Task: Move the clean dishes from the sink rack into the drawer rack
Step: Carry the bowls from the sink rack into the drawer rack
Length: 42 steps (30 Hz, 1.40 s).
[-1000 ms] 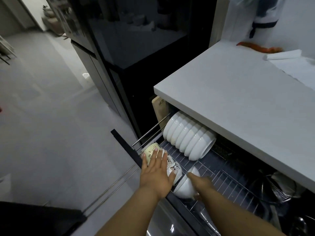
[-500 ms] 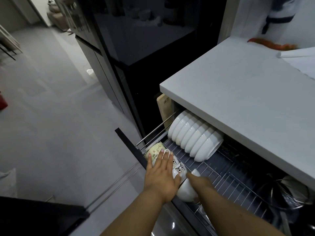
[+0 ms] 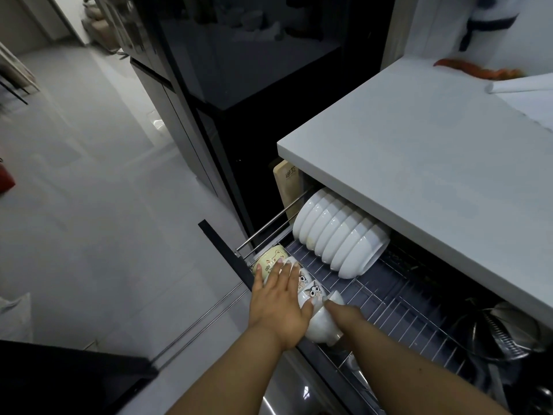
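Your left hand [image 3: 279, 304] lies flat, fingers straight, on the patterned cups [image 3: 302, 280] at the drawer rack's [image 3: 398, 298] front edge; your right hand [image 3: 344, 314], fingers curled, holds a white bowl [image 3: 321, 326] beside them. Behind, stacked white bowls [image 3: 338, 238] are already racked. The sink rack is unseen, so what remains cannot be told.

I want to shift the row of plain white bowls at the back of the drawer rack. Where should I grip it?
Probably by the end bowl's rim at the open right end of the white bowl row, reaching from the drawer's front. The bowls lie nested on their sides, the countertop overhangs them, and a wooden board stands beside the left end.
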Tool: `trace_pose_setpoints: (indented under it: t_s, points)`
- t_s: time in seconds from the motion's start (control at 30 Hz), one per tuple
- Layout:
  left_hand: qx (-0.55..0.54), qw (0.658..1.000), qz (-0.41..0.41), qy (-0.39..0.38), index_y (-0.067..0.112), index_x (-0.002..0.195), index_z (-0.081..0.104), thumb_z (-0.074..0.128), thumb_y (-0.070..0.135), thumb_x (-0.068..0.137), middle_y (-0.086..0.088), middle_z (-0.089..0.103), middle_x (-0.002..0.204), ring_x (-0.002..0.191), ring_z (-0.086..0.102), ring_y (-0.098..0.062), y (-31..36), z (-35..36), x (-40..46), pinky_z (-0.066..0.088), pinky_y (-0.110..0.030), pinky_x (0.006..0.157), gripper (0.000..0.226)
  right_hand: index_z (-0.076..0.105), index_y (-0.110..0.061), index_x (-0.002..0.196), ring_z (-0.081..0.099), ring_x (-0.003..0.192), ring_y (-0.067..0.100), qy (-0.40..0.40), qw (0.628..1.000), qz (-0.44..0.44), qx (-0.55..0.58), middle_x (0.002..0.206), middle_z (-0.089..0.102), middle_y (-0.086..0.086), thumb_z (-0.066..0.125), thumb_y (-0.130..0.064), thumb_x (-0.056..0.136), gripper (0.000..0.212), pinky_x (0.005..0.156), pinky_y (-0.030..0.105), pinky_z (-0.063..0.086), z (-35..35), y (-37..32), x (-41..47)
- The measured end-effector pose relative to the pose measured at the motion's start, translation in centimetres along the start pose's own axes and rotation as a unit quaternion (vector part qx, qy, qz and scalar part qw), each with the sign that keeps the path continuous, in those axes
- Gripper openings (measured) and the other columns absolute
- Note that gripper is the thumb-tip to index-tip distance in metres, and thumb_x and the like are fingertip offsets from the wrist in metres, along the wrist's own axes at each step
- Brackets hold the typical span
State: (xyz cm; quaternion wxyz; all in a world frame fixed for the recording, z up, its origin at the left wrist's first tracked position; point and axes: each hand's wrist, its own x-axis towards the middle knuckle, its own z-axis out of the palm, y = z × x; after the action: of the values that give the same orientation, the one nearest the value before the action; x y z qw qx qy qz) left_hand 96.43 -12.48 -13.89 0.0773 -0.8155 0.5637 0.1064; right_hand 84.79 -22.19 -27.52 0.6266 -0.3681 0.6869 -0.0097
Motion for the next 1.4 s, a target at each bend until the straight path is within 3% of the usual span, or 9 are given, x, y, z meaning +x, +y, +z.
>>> trace_pose_setpoints:
  t_s: [0.17, 0.27, 0.4, 0.53, 0.63, 0.77, 0.93, 1.17, 1.4]
  points:
    - [0.004, 1.000, -0.012, -0.020, 0.015, 0.154, 0.001, -0.006, 0.061, 0.084, -0.003, 0.007, 0.162, 0.149, -0.003, -0.018, 0.1, -0.5, -0.3, -0.015, -0.048, 0.117, 0.084, 0.054, -0.006, 0.126, 0.062, 0.107, 0.031, 0.053, 0.993, -0.037, -0.097, 0.125, 0.061, 0.015, 0.060, -0.068, 0.069, 0.084, 0.086, 0.032, 0.052, -2.8, -0.9, -2.8]
    - [-0.019, 0.999, -0.015, -0.035, 0.014, 0.154, 0.002, 0.013, 0.056, 0.097, -0.003, 0.007, 0.162, 0.149, -0.001, -0.017, 0.2, -0.8, -0.6, -0.011, -0.046, 0.119, 0.072, 0.057, -0.007, 0.125, 0.061, 0.111, 0.029, 0.059, 0.993, -0.066, -0.080, 0.124, 0.061, 0.014, 0.060, -0.066, 0.068, 0.082, 0.092, 0.033, 0.048, -4.3, -1.6, -5.2]
    - [-0.055, 0.998, -0.013, -0.039, 0.013, 0.154, 0.001, 0.018, 0.052, 0.099, -0.003, 0.004, 0.162, 0.149, -0.004, -0.017, 1.2, -1.3, -1.9, -0.011, -0.043, 0.120, 0.070, 0.048, -0.003, 0.133, 0.054, 0.121, 0.032, 0.068, 0.990, -0.104, -0.072, 0.129, 0.057, 0.017, 0.056, -0.050, 0.088, 0.065, 0.093, 0.030, 0.042, -6.0, -2.5, -8.1]
    - [-0.075, 0.997, 0.008, -0.015, 0.013, 0.154, 0.003, 0.022, 0.048, 0.100, -0.003, 0.005, 0.162, 0.149, -0.002, -0.017, 3.0, -2.4, -3.6, -0.012, -0.041, 0.120, 0.067, 0.057, -0.008, 0.087, 0.058, 0.076, 0.026, 0.071, 0.984, -0.154, -0.061, 0.078, 0.058, 0.009, 0.054, -0.053, 0.084, 0.045, 0.072, 0.030, 0.046, -7.1, -2.9, -10.8]
    - [-0.088, 0.996, 0.023, 0.011, 0.014, 0.153, 0.006, 0.025, 0.046, 0.100, -0.001, 0.009, 0.161, 0.148, 0.001, -0.016, 4.2, -3.5, -4.9, -0.007, -0.042, 0.120, 0.065, 0.053, -0.009, 0.070, 0.058, 0.069, 0.028, 0.082, 0.979, -0.181, -0.038, 0.062, 0.056, 0.006, 0.053, -0.043, 0.089, 0.038, 0.068, 0.031, 0.045, -8.5, -3.3, -13.8]
    - [-0.102, 0.993, 0.039, 0.043, 0.015, 0.153, 0.010, 0.025, 0.047, 0.100, -0.001, 0.013, 0.161, 0.148, 0.003, -0.016, 5.8, -5.3, -7.0, -0.004, -0.042, 0.121, 0.064, 0.059, -0.008, 0.077, 0.063, 0.072, 0.032, 0.085, 0.972, -0.215, 0.038, 0.069, 0.060, 0.011, 0.054, -0.038, 0.090, 0.033, 0.083, 0.050, 0.055, -10.8, -2.6, -17.8]
    - [-0.138, 0.985, 0.064, 0.084, 0.013, 0.152, 0.015, 0.029, 0.046, 0.100, -0.005, 0.026, 0.156, 0.145, 0.017, -0.022, 9.3, -8.2, -9.1, 0.000, -0.042, 0.121, 0.063, 0.055, 0.007, 0.111, 0.054, 0.064, 0.022, 0.093, 0.954, -0.239, 0.156, 0.075, 0.053, 0.011, 0.051, -0.035, 0.097, 0.044, 0.060, 0.033, 0.049, -15.0, -0.8, -23.2]
    - [-0.244, 0.958, 0.137, 0.058, 0.014, 0.152, 0.015, 0.031, 0.048, 0.099, -0.013, 0.045, 0.145, 0.128, 0.046, -0.031, 16.7, -10.2, -11.8, 0.040, -0.041, 0.104, 0.065, 0.057, -0.002, 0.105, 0.053, 0.061, 0.021, 0.114, 0.940, -0.219, 0.235, 0.080, 0.057, 0.011, 0.048, -0.034, 0.099, 0.034, 0.055, 0.028, 0.046, -21.6, 2.4, -28.3]
    - [-0.262, 0.939, 0.215, 0.052, 0.015, 0.150, 0.019, 0.028, 0.054, 0.097, -0.011, 0.066, 0.107, 0.100, 0.061, -0.026, 24.8, -11.1, -13.8, 0.050, -0.042, 0.084, 0.066, 0.055, -0.005, 0.091, 0.055, 0.061, 0.020, 0.177, 0.911, -0.254, 0.271, 0.076, 0.059, 0.010, 0.047, -0.032, 0.098, 0.029, 0.056, 0.027, 0.046, -28.5, 7.7, -31.8]
